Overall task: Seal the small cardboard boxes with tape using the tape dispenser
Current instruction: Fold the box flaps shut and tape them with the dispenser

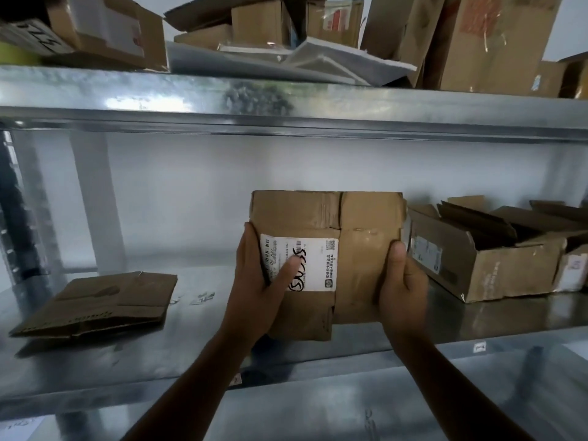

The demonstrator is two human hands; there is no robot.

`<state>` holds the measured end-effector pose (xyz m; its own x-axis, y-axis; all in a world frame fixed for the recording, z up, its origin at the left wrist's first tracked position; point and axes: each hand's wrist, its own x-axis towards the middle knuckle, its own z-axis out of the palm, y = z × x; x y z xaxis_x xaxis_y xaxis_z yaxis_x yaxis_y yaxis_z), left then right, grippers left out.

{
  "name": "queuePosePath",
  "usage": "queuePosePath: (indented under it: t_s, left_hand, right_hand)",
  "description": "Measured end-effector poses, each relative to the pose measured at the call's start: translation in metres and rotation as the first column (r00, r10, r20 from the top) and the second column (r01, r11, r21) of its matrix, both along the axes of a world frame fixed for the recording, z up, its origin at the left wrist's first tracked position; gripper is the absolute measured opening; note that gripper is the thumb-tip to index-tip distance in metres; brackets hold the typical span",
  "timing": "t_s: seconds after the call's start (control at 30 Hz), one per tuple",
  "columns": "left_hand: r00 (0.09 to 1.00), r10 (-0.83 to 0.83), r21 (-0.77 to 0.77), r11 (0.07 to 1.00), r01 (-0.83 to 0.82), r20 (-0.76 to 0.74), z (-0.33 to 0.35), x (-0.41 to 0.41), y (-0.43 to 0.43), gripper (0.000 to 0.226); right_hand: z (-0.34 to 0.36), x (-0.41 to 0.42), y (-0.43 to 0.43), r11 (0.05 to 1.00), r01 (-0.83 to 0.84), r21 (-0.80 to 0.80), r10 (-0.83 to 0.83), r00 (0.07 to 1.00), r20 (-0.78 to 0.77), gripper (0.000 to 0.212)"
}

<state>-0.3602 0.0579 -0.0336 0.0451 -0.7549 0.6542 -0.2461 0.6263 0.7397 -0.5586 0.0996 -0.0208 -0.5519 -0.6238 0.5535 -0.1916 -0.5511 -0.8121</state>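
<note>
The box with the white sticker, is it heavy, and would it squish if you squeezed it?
Probably not very heavy: the left hand and right hand grip the box just by its sides. It would likely squish a bit, since the cardboard looks creased and dented. The glossy tape on it may feel slippery.

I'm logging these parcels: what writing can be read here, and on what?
Nothing reads clearly.
White label on the held box: print and barcode too small; black marker scrawl illegible.
Side label on the open box: blurred.
Upper-shelf box: marker writing, cut off, unreadable.
</note>
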Motion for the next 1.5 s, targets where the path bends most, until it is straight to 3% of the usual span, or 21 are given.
queuePosePath:
  t_s: [0.13,0.23,0.3,0.47,0.57,0.67,0.8,0.83,0.9,0.97,1.03,1.1,1.13,1.17,1.23,1.4,1.5]
  left_hand:
    - [0.988,0.107,-0.084,0.992,-0.098,0.107,0.012,-0.003,-0.029,0.090]
    - [0.980,0.144,-0.135,0.983,-0.125,0.141,0.022,-0.010,-0.042,0.084]
    - [0.965,0.207,-0.183,0.967,-0.178,0.160,0.033,-0.016,-0.046,0.089]
    - [0.961,0.243,-0.285,0.938,-0.198,0.132,0.053,-0.028,-0.058,0.097]
    - [0.992,0.119,-0.213,0.971,-0.109,0.035,0.053,-0.046,-0.065,0.117]
    - [1.000,0.019,-0.152,0.988,-0.018,0.004,0.053,-0.072,-0.075,0.118]
    - [0.939,-0.195,0.043,0.976,0.215,-0.285,0.058,-0.100,-0.075,0.069]
    - [0.903,-0.222,0.135,0.948,0.288,-0.368,0.060,-0.106,-0.071,0.071]
    - [0.857,-0.191,0.313,0.875,0.370,-0.479,0.060,-0.115,-0.070,0.094]
    - [0.823,-0.123,0.410,0.820,0.399,-0.555,0.060,-0.123,-0.072,0.098]
    - [0.797,-0.063,0.472,0.776,0.418,-0.601,0.058,-0.128,-0.075,0.084]
    - [0.778,-0.067,0.481,0.752,0.451,-0.625,0.056,-0.133,-0.076,0.060]
    - [0.773,-0.075,0.475,0.751,0.460,-0.630,0.055,-0.135,-0.075,0.052]
    - [0.776,-0.073,0.476,0.752,0.455,-0.626,0.052,-0.138,-0.075,0.050]
    - [0.802,-0.066,0.499,0.752,0.431,-0.594,0.046,-0.142,-0.074,0.057]
    - [0.790,-0.004,0.539,0.729,0.422,-0.613,0.053,-0.134,-0.071,0.059]
    - [0.785,0.037,0.556,0.727,0.403,-0.618,0.055,-0.124,-0.076,0.052]
  right_hand:
    - [0.005,-0.009,-0.022,0.987,-0.154,0.041,0.152,0.987,0.049,0.037]
    - [0.017,-0.024,-0.028,0.900,-0.436,0.026,0.423,0.885,0.193,0.043]
    - [0.027,-0.032,-0.032,0.838,-0.546,0.018,0.532,0.822,0.202,0.038]
    - [0.031,-0.051,-0.044,0.841,-0.533,-0.091,0.539,0.840,0.066,0.037]
    - [0.029,-0.059,-0.054,0.902,-0.408,-0.140,0.412,0.911,-0.001,0.032]
    - [0.026,-0.063,-0.062,0.930,-0.338,-0.142,0.330,0.941,-0.079,0.024]
    - [0.010,-0.082,-0.066,0.966,-0.247,-0.078,0.225,0.950,-0.219,0.003]
    - [0.003,-0.088,-0.067,0.972,-0.224,-0.066,0.198,0.941,-0.276,0.010]
    - [-0.013,-0.099,-0.068,0.979,-0.201,-0.021,0.180,0.916,-0.359,0.027]
    - [-0.029,-0.105,-0.068,0.973,-0.230,0.023,0.219,0.882,-0.416,0.027]
    - [-0.041,-0.110,-0.069,0.967,-0.253,0.036,0.241,0.855,-0.460,0.025]
    - [-0.049,-0.113,-0.071,0.958,-0.285,0.033,0.271,0.864,-0.425,0.010]
    - [-0.052,-0.115,-0.073,0.955,-0.296,0.011,0.275,0.873,-0.402,0.017]
    - [-0.054,-0.116,-0.074,0.955,-0.296,0.002,0.273,0.881,-0.386,0.025]
    - [-0.058,-0.119,-0.078,0.938,-0.347,0.003,0.328,0.884,-0.331,0.013]
    - [-0.053,-0.121,-0.072,0.926,-0.375,0.039,0.348,0.810,-0.472,0.016]
    - [-0.059,-0.117,-0.073,0.920,-0.384,0.074,0.372,0.798,-0.474,0.013]
